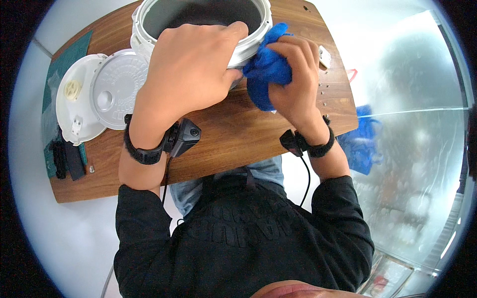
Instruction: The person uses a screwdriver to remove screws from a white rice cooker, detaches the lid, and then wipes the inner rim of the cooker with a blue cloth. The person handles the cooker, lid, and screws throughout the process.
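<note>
A white, round appliance housing like an electric cooker body [267,20], with a dark grey interior, stands at the table's far edge. My left hand [191,67] is closed on its near rim, fingers bent over the edge and thumb outside; the fingertips are hidden. Bunched in my right hand [299,74] is a blue cloth [268,72], pressed against the housing's near right side. Left of the housing lies a white lid [69,107], with a pale grey perforated disc [119,87] overlapping it.
The wooden table [233,134] carries a green mat [53,84] and black pieces [72,159] at the left. A small white part [324,57] and several screws [325,92] lie at the right. Beyond the right edge are a blue sheet-like thing [362,141] and a shiny panel [417,149].
</note>
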Action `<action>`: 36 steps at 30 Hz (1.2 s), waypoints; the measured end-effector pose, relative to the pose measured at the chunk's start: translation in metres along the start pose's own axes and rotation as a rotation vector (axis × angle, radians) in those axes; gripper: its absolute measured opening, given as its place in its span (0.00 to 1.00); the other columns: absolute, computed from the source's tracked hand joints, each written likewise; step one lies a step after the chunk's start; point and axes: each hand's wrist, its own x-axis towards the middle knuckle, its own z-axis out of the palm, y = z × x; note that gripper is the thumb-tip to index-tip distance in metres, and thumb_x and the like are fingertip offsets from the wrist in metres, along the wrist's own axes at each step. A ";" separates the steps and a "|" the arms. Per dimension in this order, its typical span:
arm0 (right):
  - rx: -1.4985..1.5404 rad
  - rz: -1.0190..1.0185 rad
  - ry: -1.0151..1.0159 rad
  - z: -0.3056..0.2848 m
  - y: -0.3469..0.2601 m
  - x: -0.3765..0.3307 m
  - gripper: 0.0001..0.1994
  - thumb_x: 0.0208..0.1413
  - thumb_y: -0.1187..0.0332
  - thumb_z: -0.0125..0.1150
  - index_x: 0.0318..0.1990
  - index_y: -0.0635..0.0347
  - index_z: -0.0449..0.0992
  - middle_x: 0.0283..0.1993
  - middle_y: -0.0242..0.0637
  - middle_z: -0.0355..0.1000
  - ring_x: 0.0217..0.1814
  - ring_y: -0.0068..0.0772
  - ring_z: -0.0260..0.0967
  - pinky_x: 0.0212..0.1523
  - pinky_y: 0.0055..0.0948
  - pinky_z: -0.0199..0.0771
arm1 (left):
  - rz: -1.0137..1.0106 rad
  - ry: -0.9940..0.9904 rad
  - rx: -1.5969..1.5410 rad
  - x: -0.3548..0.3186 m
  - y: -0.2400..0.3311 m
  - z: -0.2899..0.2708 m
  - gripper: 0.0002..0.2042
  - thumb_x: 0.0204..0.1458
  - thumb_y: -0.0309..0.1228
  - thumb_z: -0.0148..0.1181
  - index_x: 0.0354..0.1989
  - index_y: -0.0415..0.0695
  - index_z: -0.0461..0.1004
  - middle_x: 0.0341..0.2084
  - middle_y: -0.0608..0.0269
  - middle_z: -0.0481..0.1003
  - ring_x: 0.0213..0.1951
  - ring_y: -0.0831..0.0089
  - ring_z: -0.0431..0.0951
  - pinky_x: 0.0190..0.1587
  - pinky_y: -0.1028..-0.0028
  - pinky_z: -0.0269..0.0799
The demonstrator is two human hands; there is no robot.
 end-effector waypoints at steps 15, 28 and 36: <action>-0.083 -0.006 0.008 -0.020 0.031 0.014 0.30 0.32 0.83 0.63 0.49 0.49 0.84 0.50 0.37 0.78 0.53 0.50 0.69 0.55 0.45 0.70 | 0.055 -0.053 -0.104 -0.003 -0.016 -0.014 0.17 0.43 0.31 0.71 0.41 0.46 0.73 0.31 0.50 0.80 0.39 0.43 0.79 0.41 0.53 0.71; -0.126 -0.171 -0.233 -0.037 0.006 0.041 0.27 0.37 0.81 0.65 0.49 0.47 0.82 0.51 0.34 0.74 0.54 0.49 0.67 0.55 0.46 0.71 | -0.042 0.000 0.007 0.000 0.013 0.002 0.17 0.47 0.33 0.69 0.45 0.45 0.75 0.31 0.48 0.81 0.37 0.46 0.81 0.39 0.52 0.74; -0.219 -0.243 -0.395 -0.046 0.017 0.061 0.28 0.38 0.80 0.66 0.51 0.46 0.82 0.51 0.33 0.73 0.56 0.49 0.67 0.55 0.48 0.70 | -0.031 0.062 -0.013 0.004 0.012 0.007 0.14 0.49 0.39 0.70 0.39 0.45 0.76 0.25 0.50 0.80 0.31 0.47 0.82 0.33 0.53 0.75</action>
